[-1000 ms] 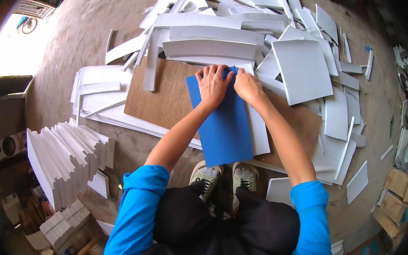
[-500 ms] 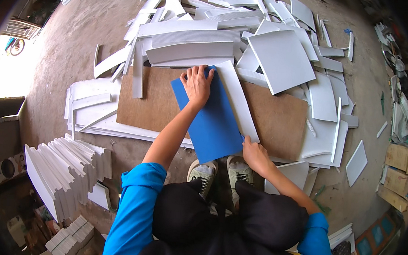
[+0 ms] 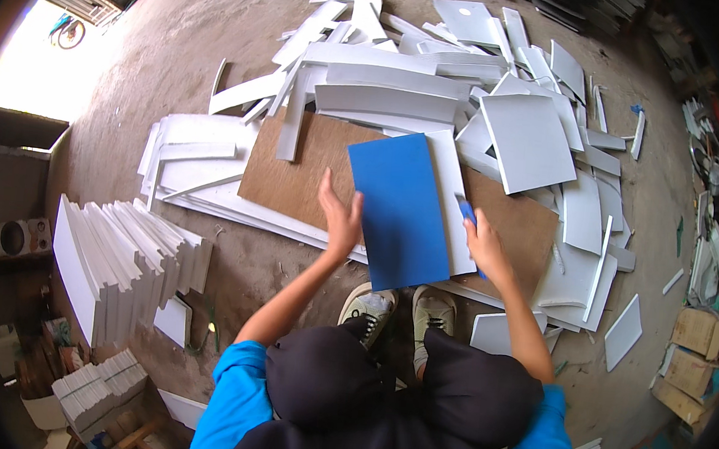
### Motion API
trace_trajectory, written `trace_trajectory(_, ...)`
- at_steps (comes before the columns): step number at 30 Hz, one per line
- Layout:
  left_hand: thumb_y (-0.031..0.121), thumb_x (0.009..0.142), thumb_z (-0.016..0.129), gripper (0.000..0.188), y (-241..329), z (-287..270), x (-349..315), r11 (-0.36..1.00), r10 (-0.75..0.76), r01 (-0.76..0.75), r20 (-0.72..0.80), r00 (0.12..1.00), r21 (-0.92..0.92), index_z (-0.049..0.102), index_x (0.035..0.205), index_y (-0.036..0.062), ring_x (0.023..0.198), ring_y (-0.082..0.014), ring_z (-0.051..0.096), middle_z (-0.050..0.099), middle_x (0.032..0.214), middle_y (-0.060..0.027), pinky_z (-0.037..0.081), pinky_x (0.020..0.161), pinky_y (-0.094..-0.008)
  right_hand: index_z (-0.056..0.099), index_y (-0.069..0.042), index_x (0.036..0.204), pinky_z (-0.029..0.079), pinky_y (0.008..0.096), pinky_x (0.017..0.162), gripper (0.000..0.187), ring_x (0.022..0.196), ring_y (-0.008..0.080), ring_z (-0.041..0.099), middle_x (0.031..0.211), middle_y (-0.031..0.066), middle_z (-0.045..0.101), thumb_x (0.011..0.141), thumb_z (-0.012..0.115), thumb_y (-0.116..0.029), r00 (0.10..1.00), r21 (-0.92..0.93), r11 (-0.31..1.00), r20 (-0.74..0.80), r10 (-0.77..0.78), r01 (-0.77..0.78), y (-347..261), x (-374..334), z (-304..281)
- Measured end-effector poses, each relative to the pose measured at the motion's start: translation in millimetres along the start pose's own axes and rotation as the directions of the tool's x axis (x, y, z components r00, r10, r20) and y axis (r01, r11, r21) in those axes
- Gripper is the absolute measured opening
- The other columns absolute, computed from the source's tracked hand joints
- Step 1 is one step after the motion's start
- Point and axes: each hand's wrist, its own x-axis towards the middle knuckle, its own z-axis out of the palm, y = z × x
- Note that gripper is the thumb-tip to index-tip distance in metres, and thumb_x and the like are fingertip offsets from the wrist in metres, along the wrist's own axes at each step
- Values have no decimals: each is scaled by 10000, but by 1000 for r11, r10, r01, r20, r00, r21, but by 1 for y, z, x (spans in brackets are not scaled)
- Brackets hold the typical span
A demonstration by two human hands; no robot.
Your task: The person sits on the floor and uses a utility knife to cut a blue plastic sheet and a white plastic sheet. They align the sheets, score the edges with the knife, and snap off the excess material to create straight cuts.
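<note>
A flat blue rectangular board [image 3: 402,219] lies in front of my feet, over a white foam sheet [image 3: 447,168] whose strip shows along its right side. Both rest on a brown wooden board [image 3: 306,149]. Beside the blue board's left edge is my left hand [image 3: 343,221], fingers apart and holding nothing; whether it touches the edge I cannot tell. My right hand [image 3: 486,247] is closed round a blue-handled utility knife [image 3: 467,211], to the right of the white strip. Its tip points away from me.
White foam offcuts [image 3: 394,101] are heaped beyond the boards. A large white panel [image 3: 526,143] lies on the heap's right. Stacked white sheets [image 3: 120,260] stand at the left, with a speaker [image 3: 14,238] behind. Cardboard boxes [image 3: 697,333] line the right side.
My left hand has come off the blue board's far end and drawn back to its left edge. My right hand, with the knife, has moved right, away from the blue board.
</note>
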Motion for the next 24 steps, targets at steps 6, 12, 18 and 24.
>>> trace_trajectory(6,145,824,562,783,12,24,-49,996,-90,88,52,995,36,17,1364,-10,1294,-376,163,152,1390,-231,69,1047,-539,426,9,918,455,373,641,361,762,288,573,844,157,553,770,661,-221,982,55,985,-97,-161,166,-21,49,44)
trace_trajectory(12,102,792,584,801,13,30,-52,994,-84,80,54,995,72,34,1366,6,1305,-356,160,161,1397,-216,47,1041,-559,425,-6,908,462,342,626,406,694,232,556,836,118,549,685,737,-140,990,71,993,-110,-83,91,-13,57,50)
trace_trajectory(18,106,791,585,769,15,28,-51,992,-81,73,74,994,106,79,1365,34,1312,-347,151,168,1397,-207,35,1043,-557,426,-9,905,463,333,620,412,666,219,557,829,118,557,675,743,-134,992,43,996,-105,-71,76,-11,62,51)
trace_trajectory(24,105,788,586,710,14,29,-46,982,-42,24,93,995,189,155,1351,76,1309,-359,146,164,1393,-219,40,1040,-563,426,-2,905,463,362,668,426,742,255,576,844,133,563,657,749,-125,995,71,997,-99,-14,21,-16,67,49)
